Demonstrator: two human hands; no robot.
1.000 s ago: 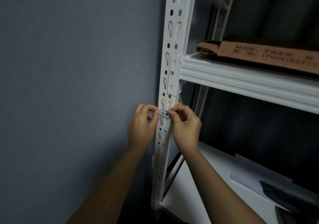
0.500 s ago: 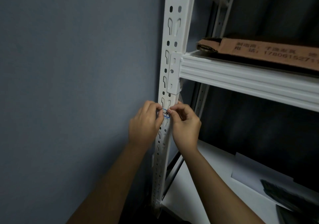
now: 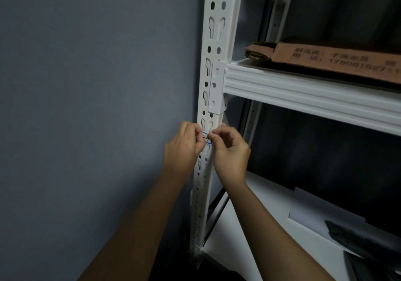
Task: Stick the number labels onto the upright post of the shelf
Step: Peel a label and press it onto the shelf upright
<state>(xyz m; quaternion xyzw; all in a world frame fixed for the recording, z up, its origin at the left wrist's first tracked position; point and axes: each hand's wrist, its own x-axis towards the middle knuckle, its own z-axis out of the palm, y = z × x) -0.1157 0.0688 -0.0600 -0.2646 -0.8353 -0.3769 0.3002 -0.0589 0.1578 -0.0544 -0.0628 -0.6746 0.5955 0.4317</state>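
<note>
The left hand [image 3: 181, 150] pinches the left end of the number label [image 3: 207, 138], a thin, limp, blue-edged sticker that likely creases easily, so its edges suit the grip. It lies on the upright post [image 3: 217, 48], just below the bracket. The right hand [image 3: 231, 150] pinches its right end.

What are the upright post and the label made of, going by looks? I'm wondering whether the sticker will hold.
The upright post looks like sheet metal with a smooth white painted finish: thin folded edges and punched keyhole slots. The label looks like white paper or film with a blue printed border and dark characters; which one cannot be told. Both hands, left hand and right hand, hold it against the post.
</note>
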